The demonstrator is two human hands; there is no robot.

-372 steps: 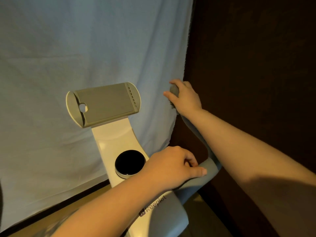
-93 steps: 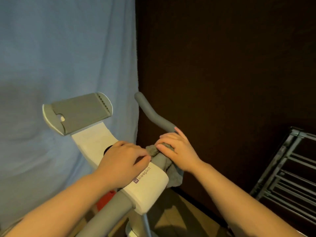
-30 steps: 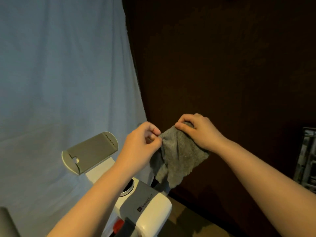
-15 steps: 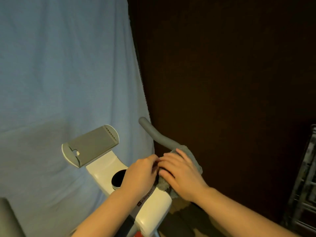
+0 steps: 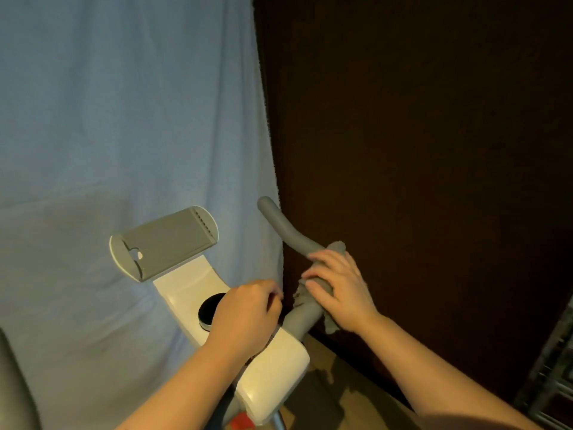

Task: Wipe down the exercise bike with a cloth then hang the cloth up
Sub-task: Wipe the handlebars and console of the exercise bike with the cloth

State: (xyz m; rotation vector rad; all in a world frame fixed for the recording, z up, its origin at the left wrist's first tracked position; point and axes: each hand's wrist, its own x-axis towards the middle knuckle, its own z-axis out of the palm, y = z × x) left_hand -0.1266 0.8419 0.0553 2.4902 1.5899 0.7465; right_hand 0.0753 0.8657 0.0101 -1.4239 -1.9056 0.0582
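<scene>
Now the right hand [image 5: 339, 288] has brought the cloth [image 5: 336, 248] back down, gripping it round the handlebar [image 5: 288, 234], while the left hand [image 5: 248, 315], loosely curled, rests on the bike's console [image 5: 192, 290], so wiping resumes.

Brown floor [image 5: 350, 395] carries white exercise bike [image 5: 273, 364]; metal rack [image 5: 548, 377] stands at right edge.

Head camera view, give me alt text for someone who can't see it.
A person's right hand presses a grey cloth around the grey foam handlebar of a white exercise bike; the left hand rests curled on its console.
</scene>
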